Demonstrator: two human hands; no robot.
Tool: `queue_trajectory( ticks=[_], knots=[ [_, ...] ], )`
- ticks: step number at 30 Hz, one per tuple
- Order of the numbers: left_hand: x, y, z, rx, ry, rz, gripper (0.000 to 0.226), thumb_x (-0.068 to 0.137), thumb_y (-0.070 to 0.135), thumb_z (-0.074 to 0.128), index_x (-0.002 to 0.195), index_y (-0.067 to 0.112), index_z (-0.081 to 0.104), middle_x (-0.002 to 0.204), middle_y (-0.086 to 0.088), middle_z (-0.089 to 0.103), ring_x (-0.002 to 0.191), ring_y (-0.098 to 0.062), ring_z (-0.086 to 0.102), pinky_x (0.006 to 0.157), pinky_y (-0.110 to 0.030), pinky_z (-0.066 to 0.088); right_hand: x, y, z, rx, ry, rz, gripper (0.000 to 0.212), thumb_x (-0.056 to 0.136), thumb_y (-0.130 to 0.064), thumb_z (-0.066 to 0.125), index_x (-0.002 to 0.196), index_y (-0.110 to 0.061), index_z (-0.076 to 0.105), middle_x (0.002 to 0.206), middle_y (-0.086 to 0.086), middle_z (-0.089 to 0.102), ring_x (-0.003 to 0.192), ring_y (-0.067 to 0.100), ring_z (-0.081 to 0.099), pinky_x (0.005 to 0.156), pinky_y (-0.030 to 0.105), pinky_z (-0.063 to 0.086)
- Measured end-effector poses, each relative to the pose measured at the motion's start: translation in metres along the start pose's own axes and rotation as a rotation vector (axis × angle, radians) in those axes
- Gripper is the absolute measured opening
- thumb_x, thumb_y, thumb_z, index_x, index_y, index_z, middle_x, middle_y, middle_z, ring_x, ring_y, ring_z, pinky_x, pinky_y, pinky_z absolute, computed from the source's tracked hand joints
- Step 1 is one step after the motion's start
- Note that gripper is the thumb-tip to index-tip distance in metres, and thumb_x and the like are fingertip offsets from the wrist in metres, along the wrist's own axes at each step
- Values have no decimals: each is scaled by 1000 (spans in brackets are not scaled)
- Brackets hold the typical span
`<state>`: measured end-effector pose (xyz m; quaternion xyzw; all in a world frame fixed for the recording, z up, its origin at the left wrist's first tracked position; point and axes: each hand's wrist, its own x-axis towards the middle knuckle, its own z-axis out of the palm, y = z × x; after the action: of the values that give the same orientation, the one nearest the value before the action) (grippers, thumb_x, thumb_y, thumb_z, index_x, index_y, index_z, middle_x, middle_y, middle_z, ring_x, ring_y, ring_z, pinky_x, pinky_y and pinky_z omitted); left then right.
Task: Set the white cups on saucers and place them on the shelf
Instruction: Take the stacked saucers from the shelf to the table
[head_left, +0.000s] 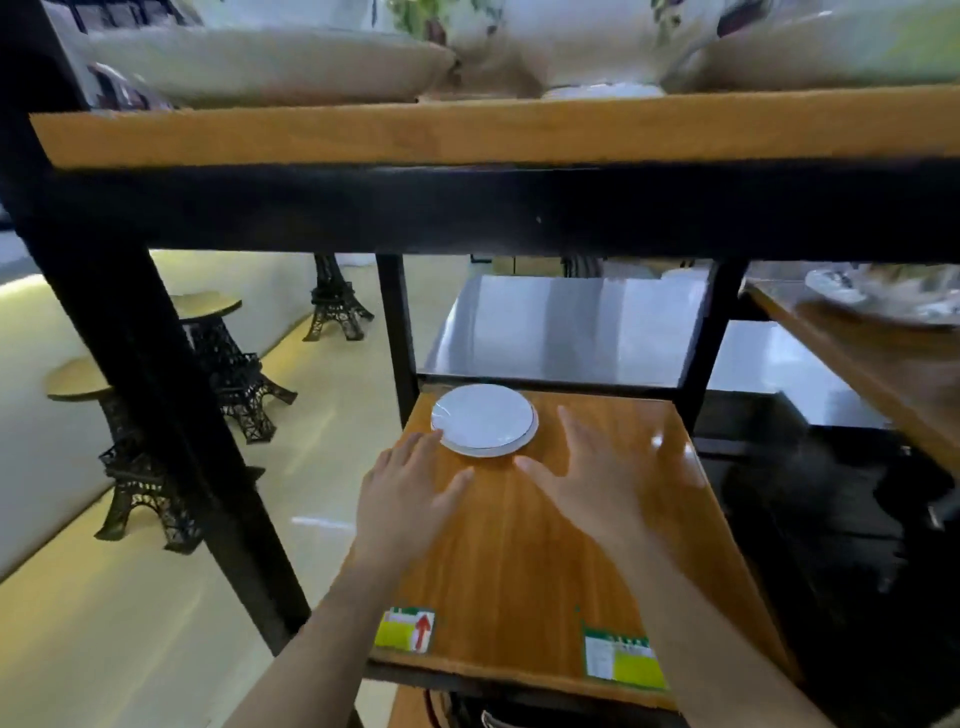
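Note:
A small stack of white saucers (483, 420) lies at the far left of a low wooden shelf (613, 519). My left hand (410, 488) hovers open just in front of the stack, fingertips near its front-left rim. To the right of the saucers my right hand (587, 483) is also open, fingers spread and pointing at the shelf's back. Neither hand holds anything. No white cup shows in this view.
A wooden upper shelf (467, 132) on a black frame carries large white dishes (270, 62). Another shelf at the right holds patterned plates (883, 296). Black tower-shaped stools (228, 364) stand on the yellow floor at the left. Two price labels (405, 629) stick to the low shelf's front edge.

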<state>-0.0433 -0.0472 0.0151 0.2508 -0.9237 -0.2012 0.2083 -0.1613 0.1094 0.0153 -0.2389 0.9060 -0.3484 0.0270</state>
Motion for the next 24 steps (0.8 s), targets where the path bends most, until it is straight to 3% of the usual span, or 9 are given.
queue_trajectory(
  ticks=[5,9,11,15,18,22,24],
  knots=[
    [62,-22,17,-69,-44,-71,61,86,56,48,138,26,38,142,-3,45,128,-26,42,100,-41,38,49,-13,14,402,-54,217,88,78,-54,63,147,-27,16,153,5,28,136,26,33,107,47,34],
    [81,-28,33,-527,-177,-231,60,86,47,56,137,21,38,131,-1,52,125,-27,48,97,-40,44,71,-12,25,632,-120,416,87,79,-54,62,147,-22,18,153,8,28,136,31,33,107,48,31],
    [89,-33,37,-732,-213,-362,63,87,46,57,139,20,34,136,-3,50,122,-27,50,97,-41,46,81,-8,30,709,-126,473,87,79,-54,63,147,-19,19,153,8,27,136,31,31,111,49,30],
    [104,-34,46,-779,-261,-395,55,87,39,59,134,20,38,135,-2,52,116,-24,54,91,-38,50,100,-6,37,725,-99,512,78,83,-44,63,145,-15,25,149,9,34,133,30,35,109,47,33],
    [115,-30,54,-919,-242,-448,35,88,21,61,121,19,49,119,-3,61,95,-14,61,67,-24,52,108,-8,43,728,-104,498,58,86,-27,63,137,-12,40,139,8,48,122,27,47,104,43,39],
    [127,-37,60,-934,-185,-612,33,83,3,63,116,2,56,112,-15,65,100,-30,63,88,-46,54,108,-10,49,652,-123,509,40,85,-5,59,124,-4,52,125,11,57,108,24,53,93,34,43],
    [127,-37,60,-869,-238,-601,19,81,-3,61,100,-1,60,102,-17,66,93,-30,64,86,-50,55,105,-9,51,624,-106,464,38,82,4,57,119,-4,54,119,12,60,101,23,56,82,28,45]
  ],
)
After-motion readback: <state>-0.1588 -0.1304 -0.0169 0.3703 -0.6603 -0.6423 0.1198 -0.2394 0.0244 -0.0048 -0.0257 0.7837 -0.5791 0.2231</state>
